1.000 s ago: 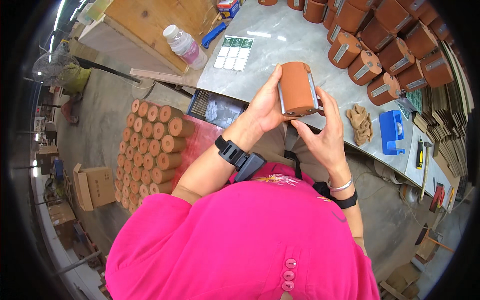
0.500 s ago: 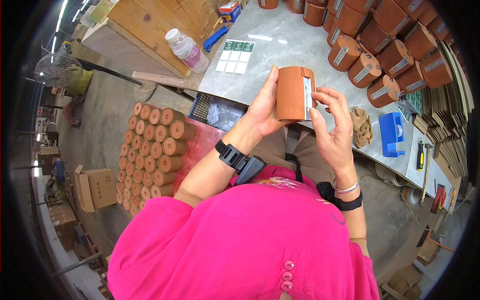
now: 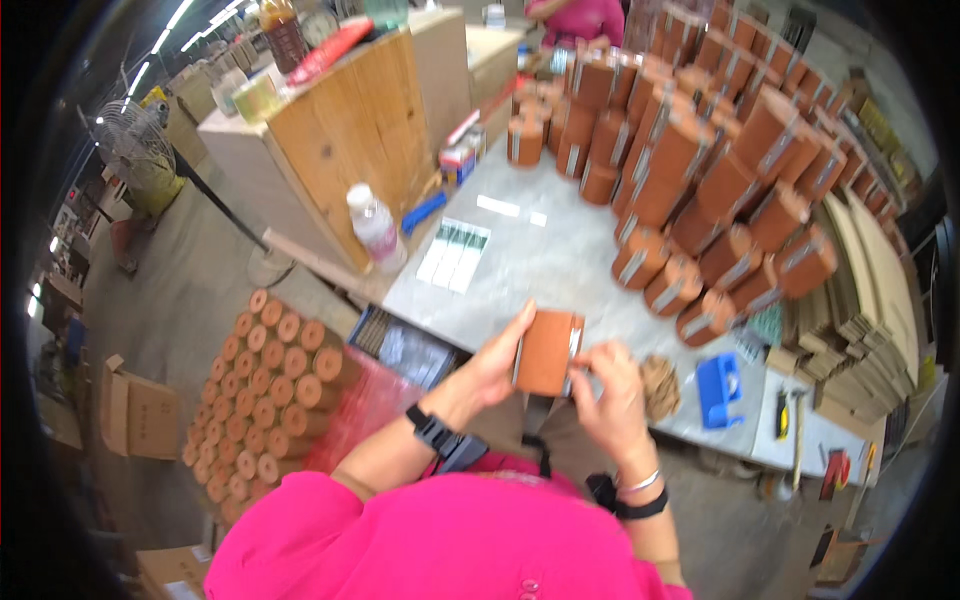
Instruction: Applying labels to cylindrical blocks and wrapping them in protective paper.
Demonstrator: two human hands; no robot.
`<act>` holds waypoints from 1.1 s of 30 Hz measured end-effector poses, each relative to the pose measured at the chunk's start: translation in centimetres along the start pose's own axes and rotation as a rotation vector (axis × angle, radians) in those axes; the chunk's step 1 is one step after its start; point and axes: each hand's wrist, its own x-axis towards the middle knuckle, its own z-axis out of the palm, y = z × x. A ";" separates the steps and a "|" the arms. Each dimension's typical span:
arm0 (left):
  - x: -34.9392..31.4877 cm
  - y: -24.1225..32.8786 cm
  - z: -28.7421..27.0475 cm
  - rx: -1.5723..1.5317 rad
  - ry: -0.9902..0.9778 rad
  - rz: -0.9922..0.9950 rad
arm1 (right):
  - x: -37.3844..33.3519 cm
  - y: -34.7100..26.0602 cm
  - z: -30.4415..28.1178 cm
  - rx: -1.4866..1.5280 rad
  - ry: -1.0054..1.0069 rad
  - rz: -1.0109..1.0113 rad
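- I see a terracotta-coloured cylinder (image 3: 546, 352) held up by the near edge of the worktop (image 3: 520, 260); the fingers of the left hand (image 3: 490, 372) wrap its left side.
- The fingers of the right hand (image 3: 612, 392) bend at its right edge, by a metal strip (image 3: 576, 340); blur hides whether they pinch.
- Strips already sit on this piece and many stacked cylinders (image 3: 728, 190); the hole-ended cylinders (image 3: 272, 358), lower left, show none.
- The held piece's far side is hidden.

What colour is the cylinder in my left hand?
The cylinder is orange-brown, as the head view shows.
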 end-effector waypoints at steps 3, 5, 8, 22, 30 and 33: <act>0.1 -0.2 0.3 -0.006 -0.020 -0.012 | -0.4 0.3 -0.5 -0.002 0.017 0.005; -0.1 -0.5 -0.1 -0.004 -0.014 -0.041 | -0.8 0.8 0.0 0.094 -0.023 0.085; -0.6 -0.4 0.0 0.003 -0.002 -0.009 | -0.8 0.2 0.7 0.042 -0.005 0.049; -1.0 1.6 0.8 -0.139 0.029 0.075 | -1.4 -0.9 -1.9 0.277 0.146 0.161; -0.1 0.9 0.2 -0.273 -0.082 0.061 | -3.5 0.1 -0.6 0.273 0.195 0.352; -0.4 0.5 0.1 -0.232 -0.075 0.077 | -1.7 -1.7 -0.4 0.122 0.166 0.138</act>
